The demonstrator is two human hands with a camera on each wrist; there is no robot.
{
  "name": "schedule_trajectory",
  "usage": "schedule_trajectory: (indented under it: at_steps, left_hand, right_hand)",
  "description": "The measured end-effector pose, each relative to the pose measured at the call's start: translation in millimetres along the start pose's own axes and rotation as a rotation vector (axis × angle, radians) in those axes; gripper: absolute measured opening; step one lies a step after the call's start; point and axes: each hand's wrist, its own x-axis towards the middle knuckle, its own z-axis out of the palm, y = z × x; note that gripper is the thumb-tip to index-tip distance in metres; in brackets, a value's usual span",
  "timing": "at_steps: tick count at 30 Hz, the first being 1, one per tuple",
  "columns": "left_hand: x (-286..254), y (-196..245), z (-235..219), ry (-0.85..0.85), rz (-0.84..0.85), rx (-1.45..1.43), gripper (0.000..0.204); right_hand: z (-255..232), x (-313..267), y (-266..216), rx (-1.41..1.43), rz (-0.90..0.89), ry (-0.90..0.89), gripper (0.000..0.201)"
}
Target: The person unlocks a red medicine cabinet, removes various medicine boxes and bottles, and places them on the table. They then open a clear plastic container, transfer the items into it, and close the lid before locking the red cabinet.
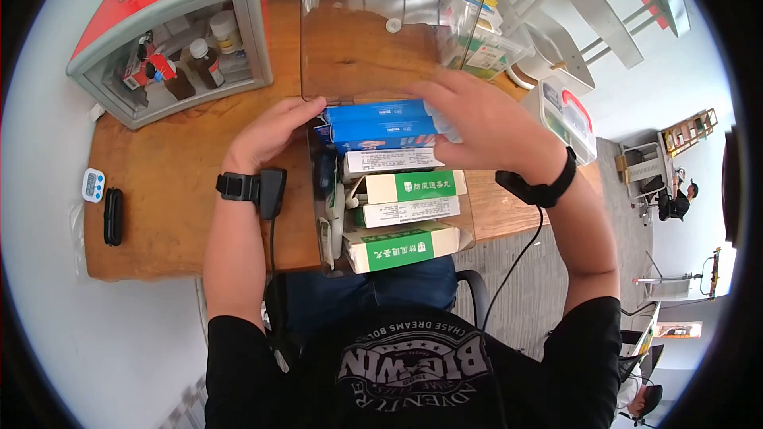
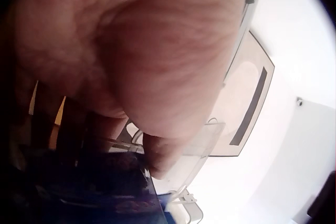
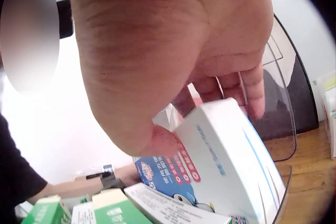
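Two blue boxes (image 1: 380, 127) stand side by side at the back of a clear container (image 1: 474, 222). At their right end my right hand (image 1: 489, 123) grips a blue-and-white box (image 3: 231, 150), thumb on its near face and fingers behind. My left hand (image 1: 266, 137) is at the container's back left corner, its fingertips by the blue boxes' left end; whether they touch is hard to tell. In the left wrist view the hand (image 2: 152, 61) hangs over a dark blue surface. White boxes (image 1: 393, 160) and green-and-cream boxes (image 1: 405, 246) fill the front part.
The container's clear lid (image 1: 350, 40) stands raised behind it. A red-and-grey case (image 1: 171, 40) with bottles is at the back left, and a white timer (image 1: 93, 185) and black case (image 1: 113, 216) lie at the left. Plastic bins (image 1: 485, 52) stand at the back right.
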Motion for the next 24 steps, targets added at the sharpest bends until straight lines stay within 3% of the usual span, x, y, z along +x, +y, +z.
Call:
schedule_trajectory:
  at_steps: [1, 2, 4, 5, 8, 9, 12, 14, 16, 18, 20, 21, 24]
  left_hand:
    - [-0.4, -0.6, -1.0, 0.012, -0.03, -0.077, 0.05]
    - [-1.9, -0.2, -3.0, 0.008, -0.027, -0.078, 0.05]
    - [-6.2, 2.0, -5.9, -0.088, 0.005, -0.093, 0.053]
    - [-6.9, 2.7, -3.5, -0.086, 0.01, -0.099, 0.053]
    - [-8.2, 5.0, 8.7, -0.034, 0.049, -0.013, 0.053]
    - [-7.9, 7.9, 11.7, -0.036, 0.067, 0.067, 0.05]
    - [-9.5, 11.6, 18.0, -0.019, 0.086, 0.133, 0.046]
    - [-8.9, 10.6, 20.5, -0.011, 0.086, 0.122, 0.045]
    - [-7.5, 9.4, 18.8, -0.001, 0.074, 0.114, 0.046]
    - [-5.7, 6.5, 17.5, -0.012, 0.069, 0.128, 0.047]
    - [-6.8, 5.9, 17.8, -0.02, 0.077, 0.113, 0.049]
    - [-7.7, 7.2, 19.6, -0.027, 0.078, 0.12, 0.049]
    - [-9.3, 6.5, 21.3, 0.001, 0.096, 0.101, 0.049]
  right_hand:
    - [-3.2, -4.2, 0.5, 0.065, -0.028, 0.122, 0.066]
    - [-4.2, -9.4, 1.3, 0.061, -0.025, 0.121, 0.066]
    - [-6.4, -25.6, 2.6, 0.146, -0.029, 0.321, 0.065]
    - [-10.0, -40.2, 3.9, 0.164, 0.045, 0.327, 0.067]
    - [15.6, -93.8, 29.1, 0.495, 0.169, 0.711, 0.065]
    - [22.3, -112.3, 35.0, 0.454, 0.256, 0.843, 0.073]
    - [49.5, -147.5, 37.5, 0.708, 0.456, 1.254, 0.059]
    - [84.7, -174.1, 55.2, 0.68, 0.537, 1.339, 0.051]
    - [111.3, -178.8, 55.4, 0.443, 0.729, 1.265, 0.047]
    - [126.8, -176.2, 59.5, 0.02, 0.731, 1.086, 0.048]
    - [135.7, -163.2, 56.4, -0.176, 0.745, 0.861, 0.051]
    - [142.6, -155.3, 56.3, -0.095, 0.773, 0.786, 0.055]
    - [139.0, -145.6, 53.2, 0.003, 0.818, 0.796, 0.057]
